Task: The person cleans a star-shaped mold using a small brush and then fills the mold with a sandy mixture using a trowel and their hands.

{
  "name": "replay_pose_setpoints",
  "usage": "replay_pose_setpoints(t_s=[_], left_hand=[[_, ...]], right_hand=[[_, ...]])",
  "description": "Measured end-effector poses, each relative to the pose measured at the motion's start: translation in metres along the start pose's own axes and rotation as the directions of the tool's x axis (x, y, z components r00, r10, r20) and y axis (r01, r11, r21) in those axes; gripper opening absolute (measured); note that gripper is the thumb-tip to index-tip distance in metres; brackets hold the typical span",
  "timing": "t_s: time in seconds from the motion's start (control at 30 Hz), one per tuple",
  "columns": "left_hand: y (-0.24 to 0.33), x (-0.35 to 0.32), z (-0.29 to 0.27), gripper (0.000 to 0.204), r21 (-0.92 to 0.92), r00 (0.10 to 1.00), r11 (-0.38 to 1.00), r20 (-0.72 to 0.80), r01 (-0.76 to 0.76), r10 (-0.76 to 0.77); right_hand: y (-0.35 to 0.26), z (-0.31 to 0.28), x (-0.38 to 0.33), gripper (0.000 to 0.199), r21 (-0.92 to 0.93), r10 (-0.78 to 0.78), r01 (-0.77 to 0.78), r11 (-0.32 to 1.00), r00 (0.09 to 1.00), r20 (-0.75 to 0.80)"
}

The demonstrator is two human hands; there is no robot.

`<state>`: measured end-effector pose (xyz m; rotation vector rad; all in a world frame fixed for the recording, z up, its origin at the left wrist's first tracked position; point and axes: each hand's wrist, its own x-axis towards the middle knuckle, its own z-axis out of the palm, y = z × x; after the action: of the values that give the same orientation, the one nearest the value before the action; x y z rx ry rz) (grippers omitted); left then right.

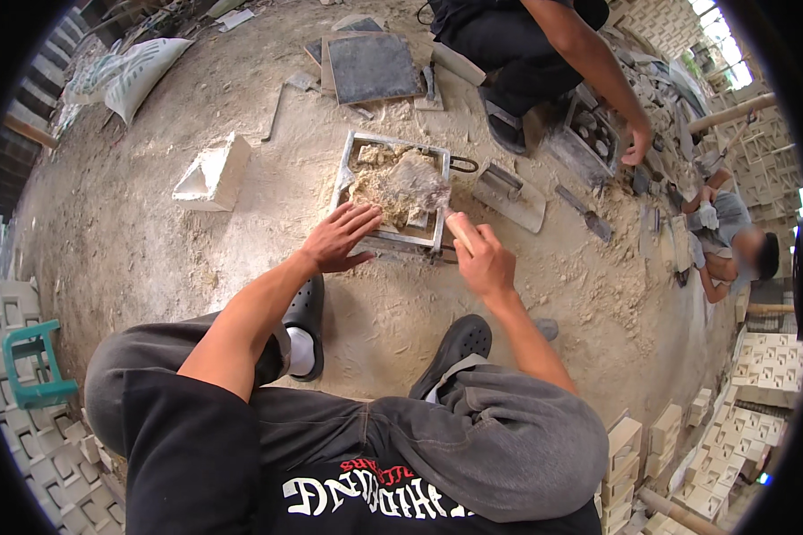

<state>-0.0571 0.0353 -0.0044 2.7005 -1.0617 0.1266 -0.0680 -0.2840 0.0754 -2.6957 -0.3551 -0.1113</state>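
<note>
A square metal mould (341, 169) lies on the ground in front of me, partly filled with crumbly, damp beige mix (375, 183). My left hand (341, 236) rests on its near left corner, fingers stretched out and touching the frame and the mix. At the near right corner, my right hand (486, 263) is closed round the pale wooden handle of a trowel (458, 225). The trowel's blade reaches over the mix and is blurred, so its outline is hard to make out. A dark wire loop (464, 164) sticks out from the mould's right side.
Right of the mould lie a plastering float (513, 198) and a narrow scraper (587, 214). A hollow cast block (216, 174) stands left; dark square boards (373, 67) lie beyond. One co-worker's hand (636, 143) is near another mould (589, 138); another person (736, 232) sits far right.
</note>
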Motion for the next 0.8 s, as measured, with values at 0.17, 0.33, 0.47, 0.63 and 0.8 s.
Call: replay_pose_setpoints(t_s=[0.17, 0.33, 0.47, 0.63, 0.8], left_hand=[[-0.015, -0.004, -0.001, 0.042, 0.020, 0.994, 0.998, -0.089, -0.058, 0.060], [-0.013, 0.008, -0.014, 0.015, -0.085, 0.987, 0.996, -0.156, 0.031, -0.044], [-0.012, 0.018, -0.020, 0.012, -0.136, 0.991, 0.986, -0.070, 0.102, -0.112], [-0.022, 0.021, -0.011, 0.011, -0.012, 0.999, 1.000, -0.047, 0.020, -0.020], [-0.022, 0.021, -0.003, 0.013, -0.127, 0.970, 0.977, -0.149, 0.174, -0.192]], right_hand=[[0.013, -0.007, 0.006, 0.048, 0.028, 0.066, -0.063, 0.998, 0.990, -0.126], [0.014, -0.014, 0.006, 0.047, 0.031, 0.096, -0.093, 0.995, 0.990, -0.106], [0.015, -0.015, 0.002, 0.048, 0.039, 0.094, -0.091, 0.995, 0.990, -0.104], [0.014, -0.024, 0.000, 0.049, 0.023, 0.180, -0.178, 0.984, 0.978, -0.110], [0.016, -0.030, -0.004, 0.050, -0.004, 0.223, -0.224, 0.975, 0.972, -0.076]])
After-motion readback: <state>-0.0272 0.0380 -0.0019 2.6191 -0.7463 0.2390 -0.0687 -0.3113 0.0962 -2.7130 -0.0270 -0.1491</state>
